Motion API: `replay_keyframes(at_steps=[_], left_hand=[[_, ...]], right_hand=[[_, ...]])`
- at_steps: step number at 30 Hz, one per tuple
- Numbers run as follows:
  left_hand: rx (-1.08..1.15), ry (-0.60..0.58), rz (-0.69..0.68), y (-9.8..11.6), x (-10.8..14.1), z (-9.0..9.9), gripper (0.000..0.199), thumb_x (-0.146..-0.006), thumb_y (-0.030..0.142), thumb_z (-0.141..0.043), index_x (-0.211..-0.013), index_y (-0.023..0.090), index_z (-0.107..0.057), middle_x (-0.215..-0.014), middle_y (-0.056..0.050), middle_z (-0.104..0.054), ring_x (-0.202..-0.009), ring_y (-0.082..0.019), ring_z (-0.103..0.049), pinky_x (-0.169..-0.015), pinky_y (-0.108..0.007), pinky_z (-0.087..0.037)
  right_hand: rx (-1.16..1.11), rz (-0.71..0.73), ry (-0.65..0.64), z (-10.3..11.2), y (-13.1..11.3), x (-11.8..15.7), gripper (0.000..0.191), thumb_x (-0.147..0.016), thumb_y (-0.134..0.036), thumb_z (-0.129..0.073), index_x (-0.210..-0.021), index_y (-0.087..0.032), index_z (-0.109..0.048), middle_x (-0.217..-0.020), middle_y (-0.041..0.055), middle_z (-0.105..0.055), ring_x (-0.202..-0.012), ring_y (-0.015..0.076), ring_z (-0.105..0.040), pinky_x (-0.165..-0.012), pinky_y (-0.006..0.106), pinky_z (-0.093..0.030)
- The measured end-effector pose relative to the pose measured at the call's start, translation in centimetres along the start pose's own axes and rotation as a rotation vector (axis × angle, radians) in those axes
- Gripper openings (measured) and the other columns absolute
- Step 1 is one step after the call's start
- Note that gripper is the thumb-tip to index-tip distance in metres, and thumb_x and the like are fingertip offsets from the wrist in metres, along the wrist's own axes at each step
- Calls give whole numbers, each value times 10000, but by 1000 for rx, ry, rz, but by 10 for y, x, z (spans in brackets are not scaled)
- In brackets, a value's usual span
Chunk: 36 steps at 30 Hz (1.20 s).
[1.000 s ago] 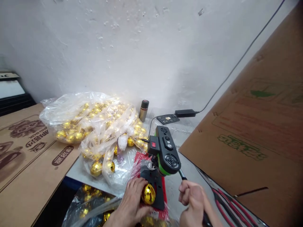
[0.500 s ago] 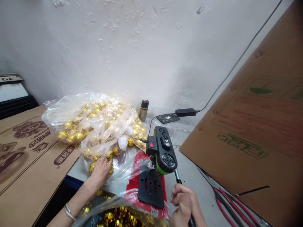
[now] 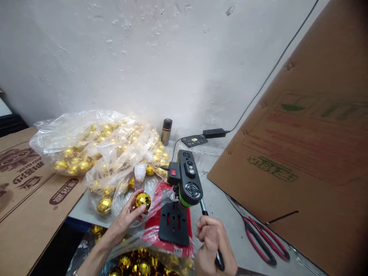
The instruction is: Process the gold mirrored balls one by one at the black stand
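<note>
Between the fingers of my left hand (image 3: pixel 126 216) is a shiny gold mirrored ball (image 3: pixel 143 201), held just left of a black slotted plate (image 3: pixel 174 224). My right hand (image 3: pixel 214 241) is wrapped round the black-gripped lever (image 3: pixel 219 260) of a small machine. The machine's black head (image 3: pixel 190 178), with two round vents and a red switch, stands over the plate. Another gold ball (image 3: pixel 104 205) lies by the mouth of a clear plastic bag (image 3: pixel 94 143) full of such balls. Below my hands, an open bag holds more gold balls (image 3: pixel 143 267).
Red plastic (image 3: pixel 152 226) lies under the plate. Scissors (image 3: pixel 263 237) with red and black handles lie at the right, beside a tall cardboard box (image 3: pixel 287 153). A small can (image 3: pixel 166 132) and a black power adapter (image 3: pixel 214 133) sit near the wall. Flattened cardboard (image 3: pixel 25 207) is at the left.
My left hand has lifted a gold ball from the bag's mouth and moved it right, toward the plate. My right hand stays on the lever. The view has shifted slightly right.
</note>
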State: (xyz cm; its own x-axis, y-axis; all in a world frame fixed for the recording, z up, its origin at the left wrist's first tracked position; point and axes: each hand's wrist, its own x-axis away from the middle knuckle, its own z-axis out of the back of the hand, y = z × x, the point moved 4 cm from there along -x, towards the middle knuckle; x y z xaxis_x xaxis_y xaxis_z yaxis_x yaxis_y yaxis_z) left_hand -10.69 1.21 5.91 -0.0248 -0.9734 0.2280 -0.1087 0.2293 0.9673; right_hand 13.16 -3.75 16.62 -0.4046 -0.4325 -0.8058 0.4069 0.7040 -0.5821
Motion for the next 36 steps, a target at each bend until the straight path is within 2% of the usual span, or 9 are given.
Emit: replay_keyframes(at_steps=[3, 5, 9, 13, 18, 26, 31, 36], left_hand=[[118, 0, 77, -12, -2, -21, 881, -800, 798, -761, -1452, 231, -591, -1286, -116, -724, -1040, -275, -713, -767, -340, -593], [88, 6, 68, -18, -7, -33, 832, -815, 823, -720, -1396, 233, -641, -1317, -119, -734, -1108, -305, -715, -829, -378, -608], [-148, 14, -116, -24, -15, -57, 703, -846, 725, -726, -1330, 217, -685, -1374, -133, -741, -1261, -351, -688, -1087, -492, -551], [-354, 19, -310, -35, -18, -74, 535, -927, 517, -689, -1363, 209, -656, -1348, -146, -758, -1245, -350, -716, -1120, -546, -541], [-455, 2, -502, -49, -23, -79, 489, -923, 388, -740, -1368, 209, -648, -1385, -165, -737, -1296, -356, -700, -1137, -554, -558], [-605, -64, -656, -51, -22, -88, 591, -867, 199, -760, -1442, 187, -621, -1409, -194, -709, -1330, -382, -672, -1125, -598, -576], [-648, -105, -683, -57, -18, -86, 653, -820, 172, -780, -1453, 195, -619, -1446, -193, -689, -1349, -386, -663, -1131, -591, -579], [-631, -115, -610, -54, -17, -85, 644, -831, 188, -781, -1455, 215, -623, -1446, -177, -679, -1366, -372, -644, -1152, -575, -562]], right_hand=[[8, -10, -43, 1, 1, -1, 327, -1045, -103, -525, -733, -202, -521, -658, -29, -518, -632, 102, -537, -560, 227, -430], [13, -6, -60, 2, 1, -1, 322, -1046, -94, -515, -742, -203, -519, -661, -32, -514, -646, 102, -545, -571, 224, -438], [10, 9, -79, 4, 1, 1, 323, -1044, -77, -505, -746, -202, -516, -659, -38, -502, -672, 101, -568, -595, 221, -451], [9, -4, -94, 7, 3, 2, 307, -1039, -80, -511, -758, -200, -530, -665, -35, -516, -678, 105, -579, -599, 225, -459], [9, -1, -111, 8, 4, 3, 302, -1036, -68, -503, -766, -200, -536, -665, -34, -529, -684, 104, -591, -604, 221, -467], [31, 43, -20, 2, -3, -1, 339, -1031, -58, -489, -724, -201, -522, -666, -29, -523, -633, 97, -564, -550, 214, -433], [34, 18, -14, 3, -5, -2, 342, -1022, -60, -494, -712, -201, -520, -645, -31, -509, -624, 107, -566, -542, 219, -443], [24, 19, -2, 3, -5, -1, 339, -1017, -68, -510, -704, -198, -526, -627, -34, -504, -613, 111, -565, -535, 221, -447]])
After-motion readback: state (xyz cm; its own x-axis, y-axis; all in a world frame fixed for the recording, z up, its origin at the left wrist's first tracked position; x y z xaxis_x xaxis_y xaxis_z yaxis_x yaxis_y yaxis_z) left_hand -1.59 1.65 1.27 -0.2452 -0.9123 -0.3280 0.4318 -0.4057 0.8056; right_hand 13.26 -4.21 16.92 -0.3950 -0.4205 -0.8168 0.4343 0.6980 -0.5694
